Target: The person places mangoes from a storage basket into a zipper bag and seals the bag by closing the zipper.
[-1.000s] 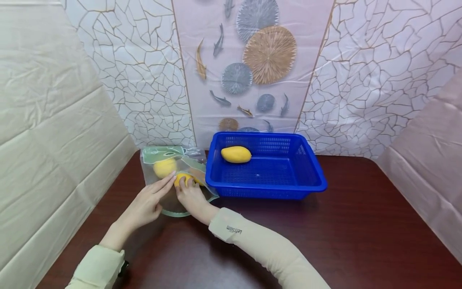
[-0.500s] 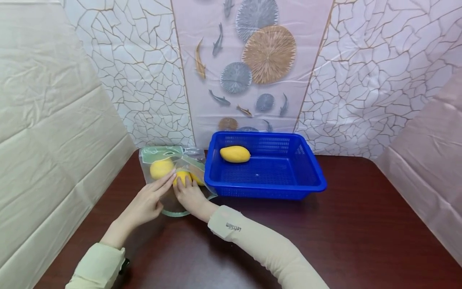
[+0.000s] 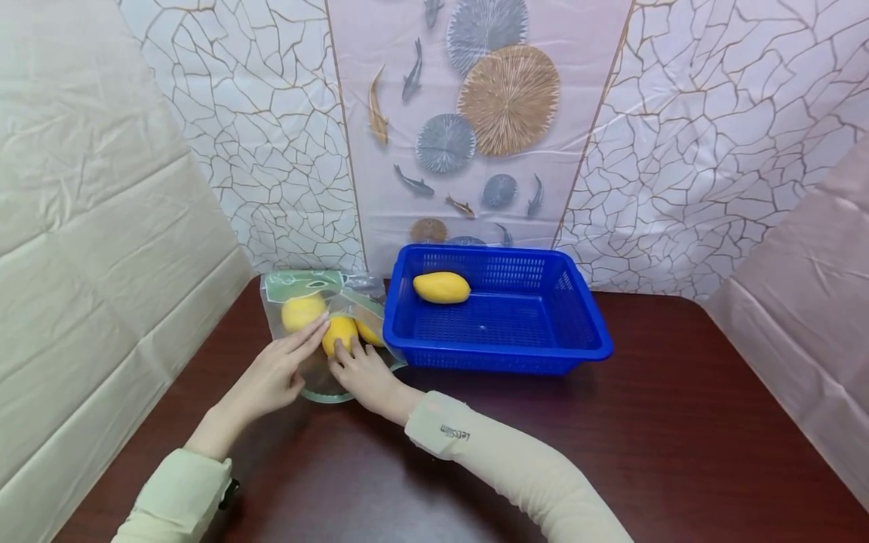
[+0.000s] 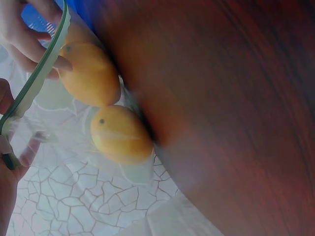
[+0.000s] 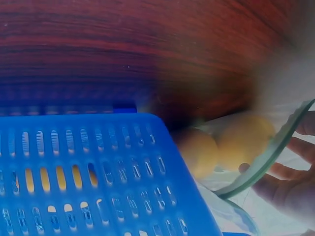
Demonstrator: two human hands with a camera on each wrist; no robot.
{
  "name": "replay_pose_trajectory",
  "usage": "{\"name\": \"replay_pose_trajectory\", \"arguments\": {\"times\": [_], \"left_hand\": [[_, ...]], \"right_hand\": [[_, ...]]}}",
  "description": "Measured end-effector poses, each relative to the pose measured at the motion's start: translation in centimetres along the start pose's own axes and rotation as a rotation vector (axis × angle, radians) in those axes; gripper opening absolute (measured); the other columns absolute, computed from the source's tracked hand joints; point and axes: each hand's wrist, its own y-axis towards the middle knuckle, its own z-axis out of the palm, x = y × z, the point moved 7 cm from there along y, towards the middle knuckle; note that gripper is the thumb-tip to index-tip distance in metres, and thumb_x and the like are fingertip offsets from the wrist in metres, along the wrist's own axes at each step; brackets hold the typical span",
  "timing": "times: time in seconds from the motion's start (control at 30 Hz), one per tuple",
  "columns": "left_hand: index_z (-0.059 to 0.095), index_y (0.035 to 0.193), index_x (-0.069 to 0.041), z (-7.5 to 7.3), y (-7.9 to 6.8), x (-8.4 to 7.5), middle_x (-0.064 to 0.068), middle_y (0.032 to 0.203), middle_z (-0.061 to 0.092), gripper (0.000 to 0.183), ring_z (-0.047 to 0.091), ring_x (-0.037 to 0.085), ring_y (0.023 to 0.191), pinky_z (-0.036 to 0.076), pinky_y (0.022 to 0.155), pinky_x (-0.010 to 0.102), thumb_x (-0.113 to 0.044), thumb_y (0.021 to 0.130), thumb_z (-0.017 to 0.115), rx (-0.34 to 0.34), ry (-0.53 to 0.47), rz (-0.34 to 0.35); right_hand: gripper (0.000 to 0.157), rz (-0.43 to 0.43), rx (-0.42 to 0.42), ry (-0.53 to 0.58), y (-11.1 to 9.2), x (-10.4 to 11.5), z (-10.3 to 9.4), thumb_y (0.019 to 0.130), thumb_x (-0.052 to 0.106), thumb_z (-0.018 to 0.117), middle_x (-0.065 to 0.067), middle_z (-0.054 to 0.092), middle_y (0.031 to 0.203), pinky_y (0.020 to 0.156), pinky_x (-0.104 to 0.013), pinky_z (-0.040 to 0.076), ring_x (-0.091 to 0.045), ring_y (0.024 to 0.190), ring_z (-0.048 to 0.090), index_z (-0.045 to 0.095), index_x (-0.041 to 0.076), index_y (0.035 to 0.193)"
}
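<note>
A clear zip bag with green print (image 3: 299, 283) lies at the table's left with yellow mangoes inside. One mango (image 3: 303, 311) is at the left, another (image 3: 339, 337) in the middle, a third (image 3: 369, 334) at the right, partly covered. My left hand (image 3: 274, 377) pinches the bag's green-edged mouth (image 4: 42, 64), its fingers extended over the plastic in the head view. My right hand (image 3: 366, 381) reaches into the mouth, loosely bent fingertips touching the near side of the middle mango. In the right wrist view the right fingers (image 5: 270, 184) show beside the green rim.
A blue perforated basket (image 3: 498, 352) stands right of the bag, close against it, holding one mango (image 3: 441, 288) at its back left. The dark wooden table (image 3: 645, 422) extends to the right and front. Patterned cloth (image 3: 299, 151) hangs behind.
The middle mango shows more fully as my right fingers slide back from its top to its near edge. The left mango has shifted slightly left. My left hand stays at the bag.
</note>
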Motion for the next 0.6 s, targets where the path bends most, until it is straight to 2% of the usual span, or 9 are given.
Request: {"name": "replay_pose_trajectory", "arguments": {"times": [0.2, 0.4, 0.6], "left_hand": [[0.036, 0.144, -0.001, 0.02, 0.08, -0.11, 0.012, 0.151, 0.035, 0.098, 0.050, 0.025, 0.114, 0.044, 0.075, 0.040, 0.017, 0.052, 0.067, 0.004, -0.009, 0.007], [0.036, 0.144, -0.002, 0.04, 0.14, -0.07, 0.012, 0.151, 0.035, 0.100, 0.053, 0.027, 0.112, 0.046, 0.077, 0.042, 0.017, 0.051, 0.067, 0.004, 0.001, -0.001], [0.041, 0.140, 0.003, 0.04, 0.44, -0.05, 0.013, 0.150, 0.036, 0.095, 0.055, 0.029, 0.108, 0.047, 0.076, 0.043, 0.018, 0.050, 0.068, 0.007, 0.012, -0.005]], "right_hand": [[0.030, -0.015, -0.069, 0.016, -0.87, 0.22, -0.56, 0.091, 0.017, 0.054, -0.002, 0.057, 0.125, 0.077, -0.025, 0.051, -0.023, 0.112, 0.057, 0.063, 0.024, 0.119], [0.031, -0.026, -0.041, 0.069, -1.14, 0.16, -0.32, 0.092, 0.016, 0.054, -0.002, 0.055, 0.126, 0.075, -0.025, 0.052, -0.021, 0.112, 0.054, 0.060, 0.022, 0.122], [0.032, -0.027, -0.026, 0.095, -1.14, -0.10, -0.36, 0.094, 0.015, 0.052, -0.002, 0.055, 0.125, 0.076, -0.025, 0.051, -0.020, 0.110, 0.054, 0.058, 0.021, 0.124]]}}
